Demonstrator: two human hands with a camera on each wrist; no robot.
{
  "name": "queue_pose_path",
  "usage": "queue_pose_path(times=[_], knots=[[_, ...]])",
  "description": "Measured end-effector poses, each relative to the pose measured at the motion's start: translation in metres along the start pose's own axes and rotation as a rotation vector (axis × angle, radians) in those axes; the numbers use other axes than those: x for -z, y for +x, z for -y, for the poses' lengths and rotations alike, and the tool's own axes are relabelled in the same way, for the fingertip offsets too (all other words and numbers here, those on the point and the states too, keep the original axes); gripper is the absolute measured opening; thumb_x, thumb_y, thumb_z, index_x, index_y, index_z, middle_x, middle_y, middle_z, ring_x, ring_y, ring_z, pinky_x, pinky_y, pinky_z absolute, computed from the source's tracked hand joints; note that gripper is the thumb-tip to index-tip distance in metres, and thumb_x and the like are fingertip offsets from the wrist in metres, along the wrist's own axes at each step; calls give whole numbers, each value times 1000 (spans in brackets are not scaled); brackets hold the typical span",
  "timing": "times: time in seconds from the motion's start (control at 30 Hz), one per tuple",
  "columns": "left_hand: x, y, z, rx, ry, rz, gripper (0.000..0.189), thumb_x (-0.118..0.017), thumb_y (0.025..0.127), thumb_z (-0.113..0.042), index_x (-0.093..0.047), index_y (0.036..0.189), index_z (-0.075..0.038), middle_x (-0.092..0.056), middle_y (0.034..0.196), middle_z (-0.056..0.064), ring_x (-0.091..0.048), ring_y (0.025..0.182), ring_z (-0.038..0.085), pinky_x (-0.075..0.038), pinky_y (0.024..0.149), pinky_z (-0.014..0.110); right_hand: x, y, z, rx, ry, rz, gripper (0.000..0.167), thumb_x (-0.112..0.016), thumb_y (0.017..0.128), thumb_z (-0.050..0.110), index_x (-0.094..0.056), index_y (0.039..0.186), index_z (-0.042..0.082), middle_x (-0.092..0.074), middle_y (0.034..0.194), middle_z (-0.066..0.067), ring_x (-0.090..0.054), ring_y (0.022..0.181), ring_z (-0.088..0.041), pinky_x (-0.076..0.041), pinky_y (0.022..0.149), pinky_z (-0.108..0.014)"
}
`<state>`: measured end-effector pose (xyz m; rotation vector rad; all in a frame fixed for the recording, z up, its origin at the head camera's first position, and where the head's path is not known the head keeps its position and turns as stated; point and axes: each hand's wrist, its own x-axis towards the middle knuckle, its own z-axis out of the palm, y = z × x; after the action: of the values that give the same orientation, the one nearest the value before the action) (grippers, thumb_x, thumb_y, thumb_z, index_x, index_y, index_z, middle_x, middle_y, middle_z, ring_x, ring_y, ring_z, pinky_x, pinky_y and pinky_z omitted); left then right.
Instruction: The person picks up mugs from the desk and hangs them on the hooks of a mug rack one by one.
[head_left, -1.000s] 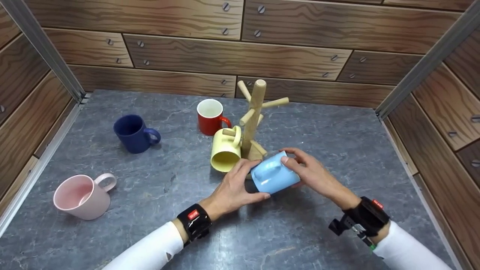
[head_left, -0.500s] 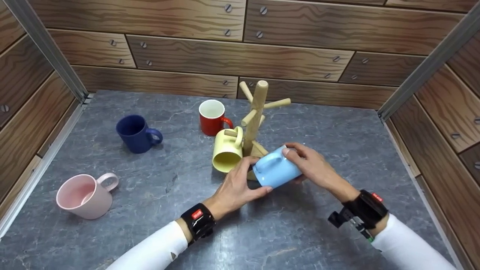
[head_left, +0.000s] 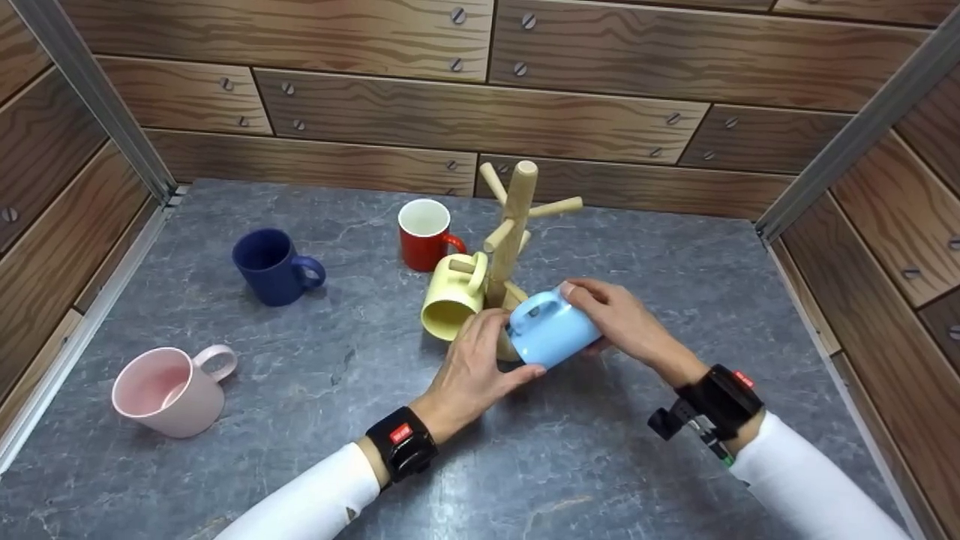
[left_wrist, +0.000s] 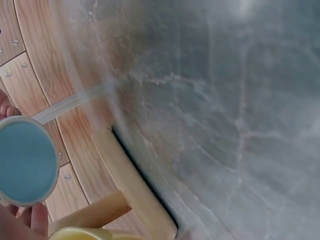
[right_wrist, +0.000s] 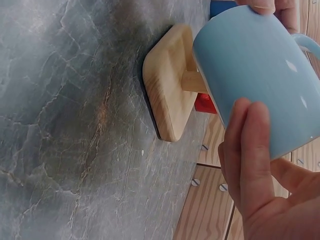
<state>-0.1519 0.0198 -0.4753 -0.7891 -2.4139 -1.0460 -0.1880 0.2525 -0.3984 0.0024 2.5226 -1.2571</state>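
Note:
A light blue mug (head_left: 556, 334) is held tilted on its side, handle up, in front of a wooden mug tree (head_left: 514, 225). My left hand (head_left: 469, 367) holds its left end between thumb and fingers. At its right end my right hand (head_left: 628, 326) grips it, thumb on top near the handle. In the right wrist view the mug (right_wrist: 255, 65) hangs beside the tree's wooden base (right_wrist: 170, 85). One round end of the mug (left_wrist: 27, 162) faces the left wrist camera. A yellow mug (head_left: 444, 319) hangs by its handle on a low peg, left of the post.
Behind the yellow mug stands a red mug (head_left: 422, 249) with a white inside. A dark blue mug (head_left: 270, 274) and a pink mug (head_left: 184, 401) stand upright on the left of the grey marbled table (head_left: 337, 465). Wood-patterned panels (head_left: 375, 105) enclose the back and sides.
Both hands have raised the light blue mug slightly toward the mug tree. Its handle has turned more toward the upper left. The other mugs stay where they were.

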Motion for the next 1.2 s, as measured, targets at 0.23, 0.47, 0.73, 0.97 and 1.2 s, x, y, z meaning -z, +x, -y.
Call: queue_pose_path(times=[0.23,0.47,0.73,0.97,1.2], knots=[[2,5,1,-43,276,-96,69,-79,71,-65,-64,107,-9,-52,123,7,-47,114,24,-38,87,38,-1,8,-1,6,34,-7,80,-49,92,70,-46,149,14,-56,132,-23,-67,94,-31,-62,67,-42],[5,8,8,-94,422,-106,69,-72,73,-72,-67,101,-9,-46,136,12,-33,138,34,-31,105,54,-5,16,-2,11,26,-11,77,-48,93,69,-48,148,14,-57,131,-22,-67,89,-28,-62,64,-40],[9,8,15,-132,494,-92,67,-64,79,-75,-61,94,-10,-37,149,20,-14,152,40,-18,117,66,-9,23,-3,21,30,-6,75,-46,95,68,-49,147,15,-58,133,-20,-67,92,-29,-62,64,-41],[10,7,16,-165,525,-48,62,-67,81,-69,-58,98,-10,-33,153,18,-10,153,41,-13,118,67,-14,30,-4,29,10,-11,74,-46,95,67,-49,147,14,-58,134,-20,-67,91,-29,-61,61,-40],[9,5,18,-161,522,-19,60,-68,82,-66,-57,102,-11,-34,152,15,-10,153,40,-13,116,71,-19,33,-7,17,4,8,70,-44,98,63,-47,148,15,-54,140,-20,-67,96,-31,-62,63,-40]])
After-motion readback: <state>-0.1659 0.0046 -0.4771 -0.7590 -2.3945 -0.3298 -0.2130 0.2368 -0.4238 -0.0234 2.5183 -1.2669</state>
